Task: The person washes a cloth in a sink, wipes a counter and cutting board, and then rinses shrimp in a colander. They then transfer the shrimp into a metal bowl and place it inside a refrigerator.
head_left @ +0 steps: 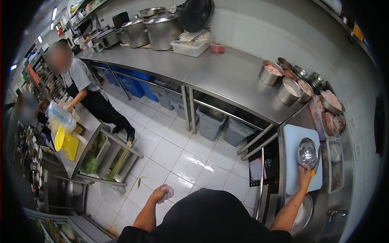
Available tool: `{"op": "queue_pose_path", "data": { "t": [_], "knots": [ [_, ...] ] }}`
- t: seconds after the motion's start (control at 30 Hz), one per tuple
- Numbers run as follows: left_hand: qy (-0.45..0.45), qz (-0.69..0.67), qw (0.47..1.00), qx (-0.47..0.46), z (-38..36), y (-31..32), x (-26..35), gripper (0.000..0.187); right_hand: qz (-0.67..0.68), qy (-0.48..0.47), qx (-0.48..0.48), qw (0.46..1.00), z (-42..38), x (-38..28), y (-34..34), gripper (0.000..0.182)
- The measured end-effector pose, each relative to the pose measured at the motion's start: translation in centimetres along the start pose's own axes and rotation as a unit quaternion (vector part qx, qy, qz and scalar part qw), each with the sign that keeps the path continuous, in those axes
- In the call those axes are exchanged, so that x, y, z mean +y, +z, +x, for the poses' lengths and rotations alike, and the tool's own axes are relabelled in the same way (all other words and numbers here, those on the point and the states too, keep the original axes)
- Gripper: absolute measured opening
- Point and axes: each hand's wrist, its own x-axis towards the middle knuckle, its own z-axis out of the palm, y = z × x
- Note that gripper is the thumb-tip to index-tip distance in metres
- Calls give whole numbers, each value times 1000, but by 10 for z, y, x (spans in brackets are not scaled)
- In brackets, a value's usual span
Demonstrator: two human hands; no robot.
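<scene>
My left hand [159, 195] is held out over the floor, fingers closed around a pale, whitish wad [168, 192]; I cannot tell what this wad is. On the right, my right hand [304, 173] grips the near edge of a shiny metal bowl [308, 152]. The bowl is over a white cutting board [292, 162] on the side counter. A yellow handle [311, 183] shows beside my right wrist, partly covered by it. Below my right forearm is a large round metal basin [304, 214], partly hidden by the arm.
Several metal pots of raw meat [270, 73] stand in the counter's corner. Along the wall are a tub of bagged meat [330, 121] and a clear container [334, 166]. Grey bins [210, 123] sit under the steel table [239, 87]. A co-worker [83, 81] stands at a cart on the left.
</scene>
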Motion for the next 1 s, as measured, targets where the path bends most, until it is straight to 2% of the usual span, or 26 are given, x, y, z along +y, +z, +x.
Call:
{"op": "queue_pose_path", "data": {
  "t": [0.1,0.2,0.27,0.33,0.37,0.5,0.6,0.67,0.7,0.73,0.77,0.8,0.83,0.9,0.93,0.97,1.0],
  "knots": [
    [-58,-9,998,-10,9,-13,-57,62,15,-31,46,998,-8,-18,2,24],
    [-115,16,993,-11,16,-17,-103,65,107,-81,-14,991,-16,-38,16,14],
    [-109,2,994,17,6,-9,-107,65,177,-110,-48,977,-16,-62,39,14],
    [-97,-17,994,42,6,3,-103,65,224,-132,-108,960,-12,-112,58,15],
    [-89,-28,994,54,11,7,-97,65,201,-158,-128,958,0,-125,76,16],
    [-28,-75,986,143,4,39,-55,66,134,-218,-129,958,44,-198,140,19],
    [-14,-131,972,192,-14,60,-25,64,64,-278,-88,954,87,-235,178,25],
    [-29,-138,968,208,-38,75,-9,62,64,-281,-128,949,151,-224,231,32],
    [-36,-139,966,216,-47,79,-6,61,86,-292,-108,946,164,-224,249,27],
    [-29,-116,962,244,-49,84,-17,60,90,-315,-99,940,180,-218,268,33],
    [-23,-89,958,271,-45,89,-34,60,76,-420,4,905,218,-190,314,46],
    [-18,-55,954,293,-37,94,-58,59,85,-328,-82,937,210,-197,307,54],
    [25,20,936,350,-11,102,-103,59,83,-227,-155,958,203,-204,302,63],
    [-57,-111,929,349,-69,102,-59,60,152,-156,-227,949,96,-274,209,63],
    [-96,-176,918,343,-93,102,-39,60,272,-260,-209,903,91,-247,254,62],
    [-27,-195,898,395,-66,104,-70,58,242,-366,-227,869,82,-229,296,62],
    [10,-210,885,416,-64,101,-66,57,183,-317,-386,847,32,-261,262,61]
  ]
}}
